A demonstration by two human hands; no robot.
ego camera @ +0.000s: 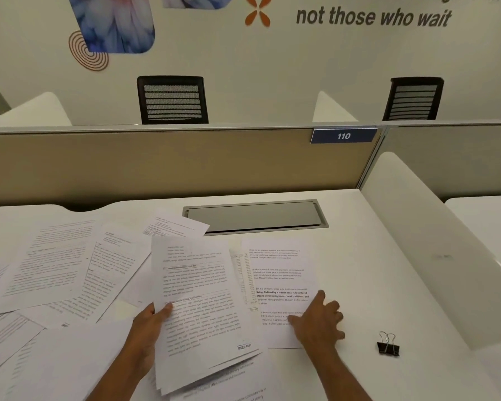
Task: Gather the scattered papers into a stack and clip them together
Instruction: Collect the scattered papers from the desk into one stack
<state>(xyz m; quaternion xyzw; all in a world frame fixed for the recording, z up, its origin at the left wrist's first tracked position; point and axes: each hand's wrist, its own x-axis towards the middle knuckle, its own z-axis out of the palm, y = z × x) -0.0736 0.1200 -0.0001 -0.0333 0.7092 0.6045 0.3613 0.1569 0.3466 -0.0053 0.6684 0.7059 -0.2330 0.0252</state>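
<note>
item: paper gathering at desk, in progress.

left hand [149,322]: grasps a partial stack of printed sheets [197,308] by its left edge, thumb on top, sheets tilted up off the desk; likely held so that further pages can be slid under or onto it.

right hand [318,319]: lies flat, fingers spread, on a single printed page [278,273] just right of the stack; gripping nothing, apparently pressing to drag the page toward the stack.

loose papers [55,264]: many, overlapping, fanned across the left half of the desk, some under the held stack; not yet gathered.

black binder clip [388,345]: stands on the desk, handles up, well to the right of the right hand, untouched; probably set aside for the last step.

surface: white desk [388,285], with a grey cable hatch [255,217] set in near the back edge.

room: beige partition [156,163] bearing a blue "110" tag [343,136]; two black mesh chairs [172,99] beyond; wall with lettering and decals.
</note>
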